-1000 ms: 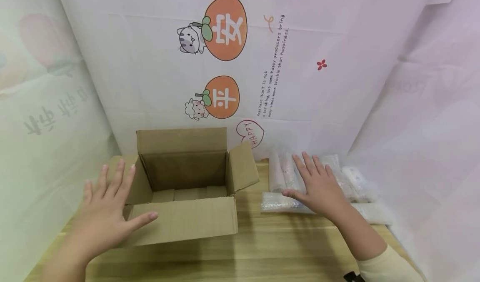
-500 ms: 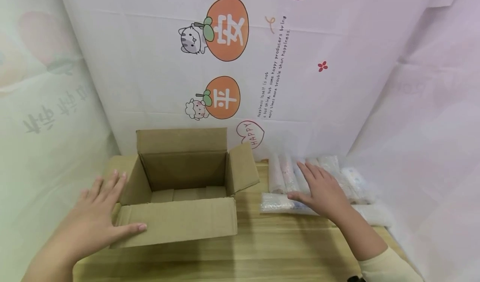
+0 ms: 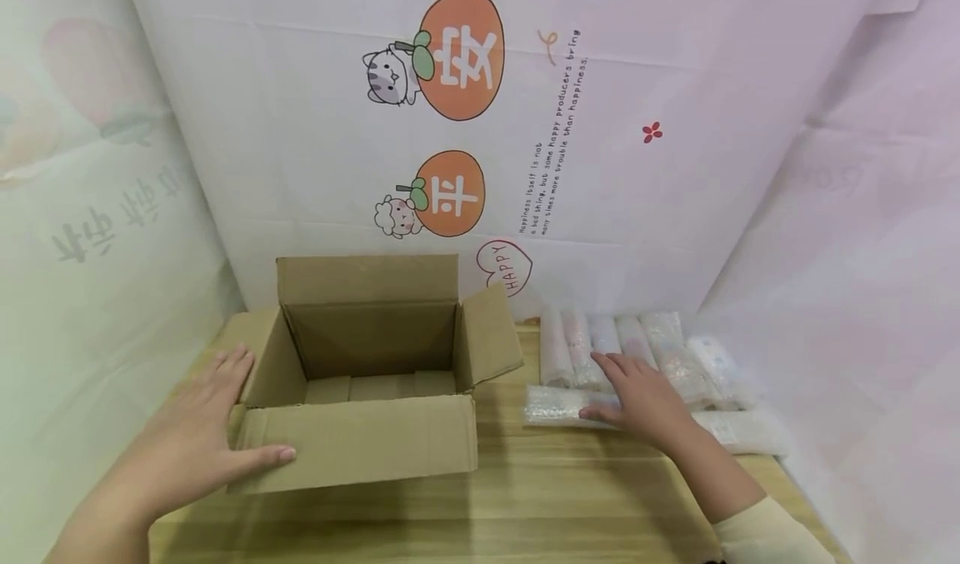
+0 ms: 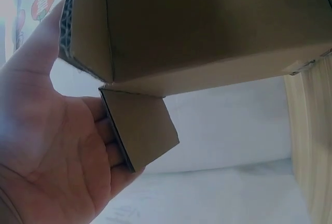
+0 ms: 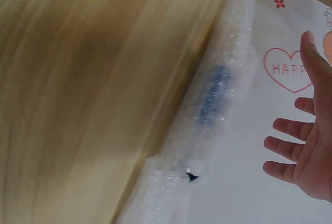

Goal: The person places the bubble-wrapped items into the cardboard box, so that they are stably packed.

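Note:
An open cardboard box (image 3: 378, 339) stands on the left of the wooden table, its flaps folded outward. My left hand (image 3: 183, 439) is at its near left corner, thumb over the front flap (image 3: 375, 439). In the left wrist view the fingers extend behind the small side flap (image 4: 142, 130), fairly straight. To the right, my right hand (image 3: 648, 401) hovers with spread fingers over several bubble-wrapped rolls (image 3: 577, 347). Nothing is in its grasp. A bubble-wrapped package (image 5: 212, 97) lying across the front has a blue patch in the right wrist view.
More wrapped packages (image 3: 738, 431) lie at the table's right edge. White printed sheets (image 3: 600, 172) hang behind and along both sides. The wooden tabletop (image 3: 420, 514) runs in front of the box.
My left hand has moved left and down to the box's corner, then stayed there. My right hand has lowered slightly toward the wrapped rolls, its fingers drawn closer together. The box has stayed in place.

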The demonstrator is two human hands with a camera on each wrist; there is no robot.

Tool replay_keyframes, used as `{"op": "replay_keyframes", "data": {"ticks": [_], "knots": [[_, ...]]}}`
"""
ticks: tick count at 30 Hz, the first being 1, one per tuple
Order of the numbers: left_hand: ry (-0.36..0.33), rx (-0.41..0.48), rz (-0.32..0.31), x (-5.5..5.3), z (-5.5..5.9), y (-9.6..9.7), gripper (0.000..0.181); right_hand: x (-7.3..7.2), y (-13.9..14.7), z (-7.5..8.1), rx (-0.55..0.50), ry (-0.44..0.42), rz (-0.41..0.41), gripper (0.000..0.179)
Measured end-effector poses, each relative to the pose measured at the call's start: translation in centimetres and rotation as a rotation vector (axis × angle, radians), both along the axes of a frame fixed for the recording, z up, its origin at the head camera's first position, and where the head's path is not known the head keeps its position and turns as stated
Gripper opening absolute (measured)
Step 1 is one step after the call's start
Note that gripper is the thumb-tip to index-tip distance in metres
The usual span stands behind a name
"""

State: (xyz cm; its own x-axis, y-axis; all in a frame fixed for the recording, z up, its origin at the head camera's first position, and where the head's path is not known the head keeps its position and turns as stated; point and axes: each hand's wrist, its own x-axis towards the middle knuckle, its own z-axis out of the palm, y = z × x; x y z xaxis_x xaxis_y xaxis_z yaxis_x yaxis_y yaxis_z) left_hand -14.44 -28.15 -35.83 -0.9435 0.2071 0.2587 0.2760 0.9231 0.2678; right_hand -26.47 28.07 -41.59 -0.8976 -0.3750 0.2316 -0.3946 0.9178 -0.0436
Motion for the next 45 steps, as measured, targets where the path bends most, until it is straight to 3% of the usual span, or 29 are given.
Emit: {"op": "replay_keyframes", "data": {"ticks": [10, 21, 30, 38, 45], "knots": [[-0.117, 0.090, -0.028, -0.1, 0.3, -0.8, 0.124, -0.4, 0.4, -1.9, 0.043, -0.026, 0.027, 0.090], [-0.123, 0.124, -0.056, -0.1, 0.4, -1.4, 0.119, -0.7, 0.4, -3.3, 0.128, -0.019, 0.037, 0.070], [-0.126, 0.128, -0.058, 0.0, 0.3, -1.3, 0.118, -0.9, 0.4, -3.9, 0.111, 0.018, 0.047, 0.058], [-0.123, 0.127, -0.062, 0.0, 0.3, -1.2, 0.119, -0.7, 0.4, -2.9, 0.069, 0.042, 0.098, 0.049], [-0.126, 0.128, -0.065, 0.0, 0.3, -1.2, 0.118, -0.4, 0.2, -0.3, 0.027, 0.071, 0.142, 0.049]]}}
